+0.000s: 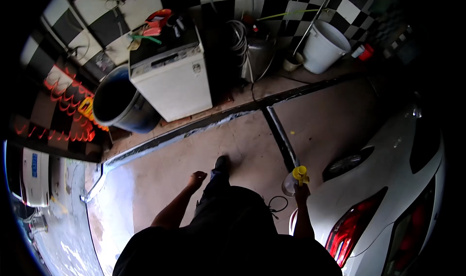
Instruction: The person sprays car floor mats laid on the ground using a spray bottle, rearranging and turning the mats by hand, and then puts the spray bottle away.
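My right hand [302, 192] is closed around the yellow-topped handle of a pump spray bottle [300, 173]. Its pale, see-through body hangs beside the rear of a white car [374, 193]. My left hand [197, 178] hangs over the floor to the left of my leg, its fingers loosely bent and nothing visible in it. One dark shoe [222, 163] shows ahead of me. A thin dark hose loop [278, 204] lies between my body and the car.
Along the checkered wall stand a dark barrel [116, 98], a white washing machine [174, 86], a metal canister [257, 57] and a white bucket [326, 45]. An orange coiled hose [68, 101] hangs at left. A dark floor channel [279, 135] crosses the floor. Another white car [36, 176] is outside.
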Available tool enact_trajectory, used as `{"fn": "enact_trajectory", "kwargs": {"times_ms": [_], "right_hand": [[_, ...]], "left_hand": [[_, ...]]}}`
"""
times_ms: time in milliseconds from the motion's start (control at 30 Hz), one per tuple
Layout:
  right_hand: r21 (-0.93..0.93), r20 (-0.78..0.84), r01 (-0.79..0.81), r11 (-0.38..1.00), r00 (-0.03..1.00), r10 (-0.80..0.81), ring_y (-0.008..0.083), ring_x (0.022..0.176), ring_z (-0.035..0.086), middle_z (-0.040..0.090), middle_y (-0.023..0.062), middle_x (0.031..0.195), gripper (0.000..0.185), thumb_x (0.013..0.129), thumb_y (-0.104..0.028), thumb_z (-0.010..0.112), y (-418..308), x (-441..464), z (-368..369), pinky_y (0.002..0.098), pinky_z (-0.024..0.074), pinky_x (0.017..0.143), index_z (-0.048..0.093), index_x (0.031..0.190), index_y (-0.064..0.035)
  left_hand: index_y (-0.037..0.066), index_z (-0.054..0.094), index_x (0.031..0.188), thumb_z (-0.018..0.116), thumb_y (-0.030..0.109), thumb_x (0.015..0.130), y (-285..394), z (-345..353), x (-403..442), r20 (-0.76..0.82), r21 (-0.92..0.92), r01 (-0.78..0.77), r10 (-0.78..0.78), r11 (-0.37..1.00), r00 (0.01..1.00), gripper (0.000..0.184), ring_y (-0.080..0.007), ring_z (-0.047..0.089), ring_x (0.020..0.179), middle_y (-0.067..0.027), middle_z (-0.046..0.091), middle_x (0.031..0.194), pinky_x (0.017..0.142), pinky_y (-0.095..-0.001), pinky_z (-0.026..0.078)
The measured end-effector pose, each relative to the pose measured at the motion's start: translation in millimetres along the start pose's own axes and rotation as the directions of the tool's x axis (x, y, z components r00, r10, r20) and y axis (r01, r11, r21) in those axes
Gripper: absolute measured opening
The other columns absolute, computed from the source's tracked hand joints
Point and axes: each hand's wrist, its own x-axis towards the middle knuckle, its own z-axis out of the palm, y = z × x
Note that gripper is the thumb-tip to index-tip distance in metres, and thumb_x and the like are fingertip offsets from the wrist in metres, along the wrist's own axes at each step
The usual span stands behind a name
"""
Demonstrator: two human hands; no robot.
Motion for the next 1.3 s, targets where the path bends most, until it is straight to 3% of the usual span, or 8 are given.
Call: {"fn": "enact_trajectory", "kwargs": {"times_ms": [100,233,333,533,600,667,900,1300], "right_hand": [[-0.232,0.121,0.082,0.969,0.991,-0.055,0.0366,0.068,0.056,0.057,0.0187,0.069,0.030,0.071,-0.031,0.057,-122,61,-48,0.0419,0.0434,0.058,0.055,0.073,-0.0004],[-0.112,0.082,-0.014,0.994,0.996,0.024,0.0329,0.066,0.058,0.058,0.0180,0.069,0.028,0.073,-0.028,0.056,-205,124,-73,0.0394,0.0443,0.057,0.055,0.073,-0.0003],[0.116,0.077,-0.014,0.993,0.997,0.005,0.0332,0.067,0.059,0.060,0.0176,0.070,0.044,0.069,-0.028,0.061,-217,172,-74,0.0367,0.0462,0.057,0.055,0.108,-0.0081],[0.170,-0.021,-0.005,0.985,1.000,0.008,0.0254,0.052,0.058,0.058,0.0124,0.057,0.034,0.068,-0.029,0.063,-216,280,-75,0.0334,0.0453,0.051,0.061,0.093,-0.0049],[0.177,0.130,-0.194,0.965,0.976,0.172,0.0251,0.055,0.059,0.059,0.0132,0.060,0.031,0.067,-0.030,0.065,-213,320,-95,0.0334,0.0453,0.053,0.061,0.082,-0.0025],[0.214,0.145,-0.233,0.949,0.968,0.205,0.0254,0.063,0.060,0.060,0.0145,0.066,0.034,0.068,-0.033,0.065,-205,357,-113,0.0345,0.0456,0.057,0.060,0.079,-0.0008],[0.037,0.107,-0.267,0.963,0.959,0.262,0.0314,0.072,0.060,0.062,0.0159,0.075,0.041,0.064,-0.038,0.068,-123,480,-127,0.0379,0.0462,0.063,0.059,0.081,-0.0013],[-0.066,0.231,-0.349,0.935,0.906,0.355,0.0239,0.058,0.057,0.058,0.0121,0.062,0.034,0.065,-0.031,0.067,-28,758,-117,0.0344,0.0452,0.055,0.058,0.074,-0.0003]], "left_hand": [[0.005,0.060,0.093,0.059,0.034,0.078,106,10,74,0.202,-0.027,-0.137,0.140,0.990,0.969,0.033,-0.0234,0.060,0.080,-0.0125,0.062,0.086,0.071,-0.0322,0.046],[0.005,0.058,0.098,0.056,0.033,0.081,275,21,147,0.438,-0.078,-0.382,0.376,0.921,0.816,0.033,-0.0200,0.058,0.083,-0.0100,0.062,0.090,0.073,-0.0303,0.045],[0.005,0.058,0.098,0.056,0.028,0.082,347,28,196,0.470,-0.132,-0.482,0.483,0.866,0.739,0.028,-0.0182,0.058,0.081,-0.0093,0.062,0.091,0.072,-0.0282,0.045],[0.005,0.059,0.091,0.060,0.036,0.077,255,62,354,0.241,0.066,-0.485,0.458,0.872,0.856,0.034,-0.0212,0.058,0.068,-0.0141,0.061,0.079,0.060,-0.0347,0.046],[0.005,0.060,0.086,0.061,0.039,0.073,158,42,404,0.271,0.353,0.006,-0.108,0.936,0.957,0.036,-0.0252,0.059,0.073,-0.0160,0.061,0.081,0.063,-0.0376,0.045],[0.005,0.058,0.086,0.058,0.028,0.073,119,0,386,0.163,0.459,-0.277,0.227,0.844,0.960,0.026,-0.0192,0.057,0.068,-0.0081,0.058,0.069,0.060,-0.0395,0.044],[0.009,0.052,0.078,0.054,0.030,0.077,136,6,295,0.047,0.304,0.637,-0.679,0.709,0.733,0.021,-0.0178,0.050,0.058,-0.0055,0.052,0.063,0.051,-0.0381,0.039],[0.014,0.043,0.064,0.049,0.032,0.083,236,249,453,0.312,-0.104,0.822,-0.767,0.560,0.561,0.027,-0.0153,0.040,0.040,-0.0010,0.042,0.052,0.036,-0.0357,0.029]]}}
